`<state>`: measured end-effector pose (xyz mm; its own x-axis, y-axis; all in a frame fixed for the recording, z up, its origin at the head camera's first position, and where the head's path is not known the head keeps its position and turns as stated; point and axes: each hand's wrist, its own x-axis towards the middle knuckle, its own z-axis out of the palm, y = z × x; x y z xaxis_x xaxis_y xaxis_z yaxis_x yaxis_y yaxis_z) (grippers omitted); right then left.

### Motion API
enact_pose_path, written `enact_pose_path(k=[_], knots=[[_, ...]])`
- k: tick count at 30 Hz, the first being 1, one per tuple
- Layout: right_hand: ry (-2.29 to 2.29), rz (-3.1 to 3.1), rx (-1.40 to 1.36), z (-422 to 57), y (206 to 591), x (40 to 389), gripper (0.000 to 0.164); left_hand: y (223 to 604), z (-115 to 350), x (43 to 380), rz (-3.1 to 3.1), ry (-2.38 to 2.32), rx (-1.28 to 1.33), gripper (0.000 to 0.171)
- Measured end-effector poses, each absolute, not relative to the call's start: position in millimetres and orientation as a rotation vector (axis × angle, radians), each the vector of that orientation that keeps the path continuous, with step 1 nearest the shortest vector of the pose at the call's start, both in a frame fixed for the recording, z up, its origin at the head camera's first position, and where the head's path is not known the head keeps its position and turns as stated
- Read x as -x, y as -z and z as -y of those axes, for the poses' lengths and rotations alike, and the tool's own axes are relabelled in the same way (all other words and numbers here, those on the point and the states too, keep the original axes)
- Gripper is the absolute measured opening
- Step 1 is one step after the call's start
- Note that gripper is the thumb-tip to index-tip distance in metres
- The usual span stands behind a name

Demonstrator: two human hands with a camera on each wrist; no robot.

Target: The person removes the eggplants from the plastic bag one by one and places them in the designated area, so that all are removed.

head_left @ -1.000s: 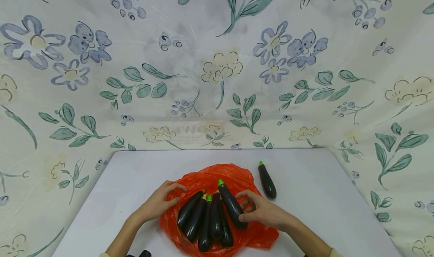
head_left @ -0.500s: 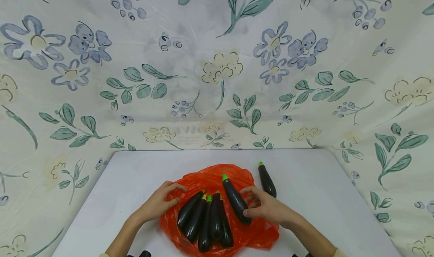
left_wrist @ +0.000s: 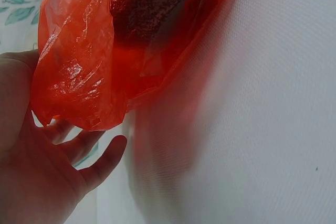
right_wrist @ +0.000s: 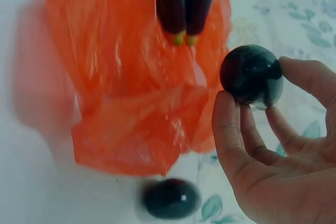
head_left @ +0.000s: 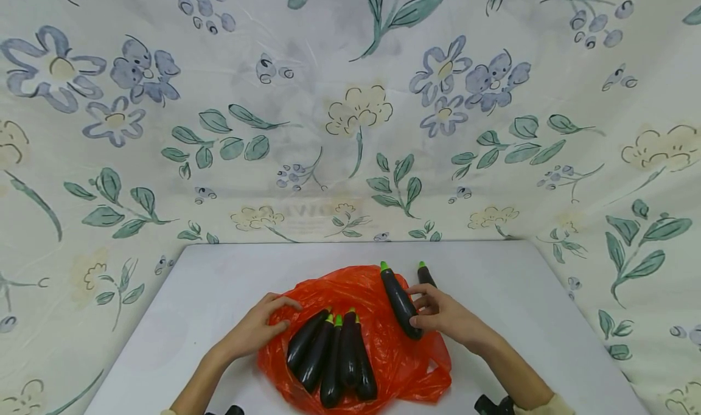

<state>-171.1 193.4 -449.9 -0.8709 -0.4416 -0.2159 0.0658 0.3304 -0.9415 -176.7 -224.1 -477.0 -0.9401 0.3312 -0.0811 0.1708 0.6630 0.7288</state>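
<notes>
Head view: floral cloth point(head_left: 350, 38) fills the background, white ground with blue, green and yellow motifs. Below it, a white desk point(head_left: 493, 293); far edge and both far corners in frame, near edge out of frame. Red plastic bag point(head_left: 334, 290), crumpled and spread, lies around the middle of the desk, reaching down to the bottom of the frame, clear of both far corners.

Hands: well apart, one on each side of the bag. Left hand point(head_left: 263, 325) at the bag's left rim; fingers loosely bent and parted, touching the film. Left wrist view shows a fold of red film over some of its fingers. Right hand point(head_left: 446, 317) pinches the rounded end of one eggplant, thumb on one side, fingers on the other; right wrist view shows that end nearly head-on.

Held eggplant point(head_left: 400, 302): over the bag's far right part, tilted, stem end toward the desk's far edge. Contact of its stem end with the film: cannot tell. Five eggplants point(head_left: 331, 366) lie side by side within the bag's outline, fanned, stems toward the far edge. Lone eggplant point(head_left: 424, 275) on the desk, right of the bag toward the far right corner, partly hidden by the right hand.

Smallest: black fitting point(head_left: 493, 406) beside the right wrist; bright green stem tip point(head_left: 384, 266) on the held eggplant.
</notes>
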Motion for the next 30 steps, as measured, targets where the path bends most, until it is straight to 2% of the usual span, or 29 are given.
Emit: enact_pose_path(k=[11,30], knots=[[1.647,-2.167,0.239,-215.5,457.5,182.9,0.062,477.8,223.9,177.3,-2.674,-1.132,-0.410,0.030],[1.761,-2.370,0.070,-231.7,474.1,194.3,0.058,478.1,223.1,177.1,-2.672,-1.134,-0.417,0.030]])
